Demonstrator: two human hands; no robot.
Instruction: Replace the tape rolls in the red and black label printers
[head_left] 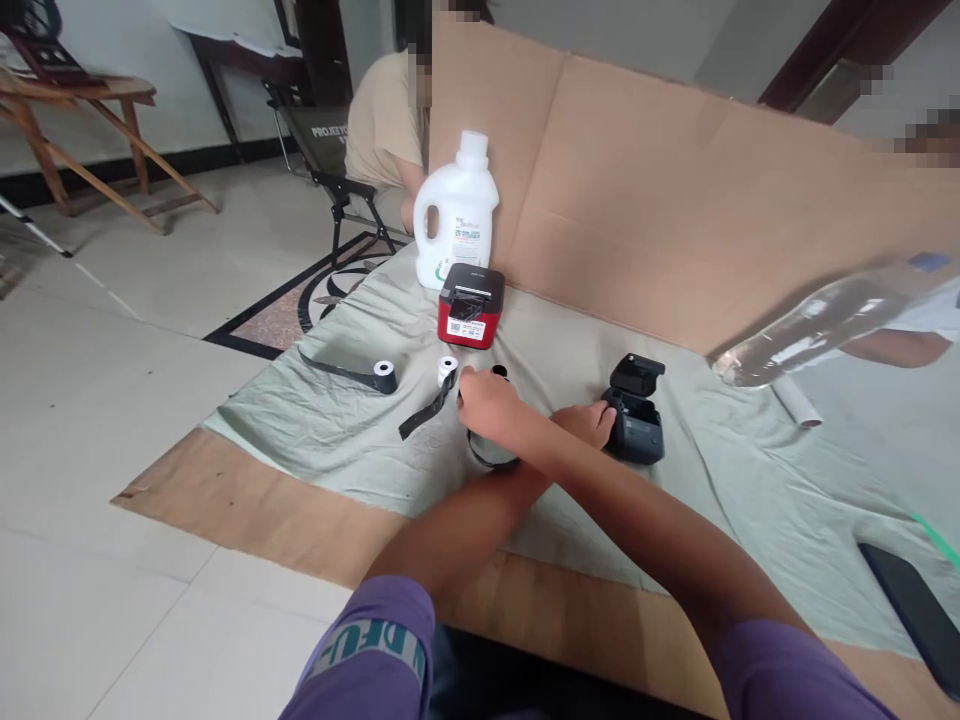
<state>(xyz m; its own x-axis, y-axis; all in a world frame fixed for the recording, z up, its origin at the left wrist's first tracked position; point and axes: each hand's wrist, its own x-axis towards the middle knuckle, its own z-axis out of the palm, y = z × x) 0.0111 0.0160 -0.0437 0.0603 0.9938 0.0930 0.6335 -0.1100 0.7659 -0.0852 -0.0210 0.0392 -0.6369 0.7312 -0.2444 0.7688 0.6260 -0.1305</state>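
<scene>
My forearms cross. My left hand (585, 424) reaches to the right, its fingers against the left side of a small black printer (636, 436) whose lid is raised. My right hand (491, 402) crosses over to the left, fingers closed; whatever is in them is hidden. Beneath it shows part of a pale thing with a black curved edge (495, 463). Just left of its fingertips stands a white-cored paper roll (448, 368) with a loose black strip (427, 412). Farther left, another roll (384, 376) trails a long black tail.
A red and black printer (471, 308) stands before a white jug (461, 220). Behind rises a cardboard panel (637, 180). A clear plastic bottle (817, 320), a white tube (796, 402) and a phone (911, 615) are on the right. Two other people are partly visible beyond.
</scene>
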